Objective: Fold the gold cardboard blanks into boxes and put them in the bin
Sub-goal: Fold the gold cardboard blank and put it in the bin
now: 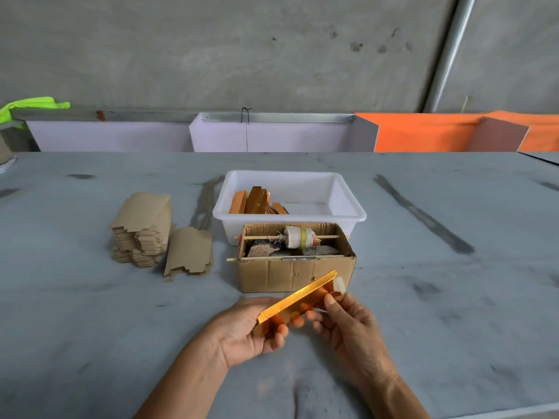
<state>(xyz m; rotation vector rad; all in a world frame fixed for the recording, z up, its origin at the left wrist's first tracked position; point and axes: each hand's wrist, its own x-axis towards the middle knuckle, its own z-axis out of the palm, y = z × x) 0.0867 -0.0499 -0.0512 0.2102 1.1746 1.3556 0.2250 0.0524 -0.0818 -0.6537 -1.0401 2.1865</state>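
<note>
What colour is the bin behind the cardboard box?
White, translucent plastic bin, clearest in the head view.

- A grey, dark-streaked table [121, 328] is backed by a stained concrete wall [211, 49].
- White panels [272, 137] and orange panels [423, 134] are set along its far edge.

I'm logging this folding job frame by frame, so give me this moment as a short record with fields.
left hand: left hand grips the near end of the gold box
right hand: right hand pinches its far end, beside a strip of tape
bin: white bin holds several finished gold boxes, leaning at its left side
blanks: flat blanks stacked left of the bin, brown side up
cardboard box: open cardboard box in front of the bin, a tape roll on a stick across it
surface: grey table
</note>
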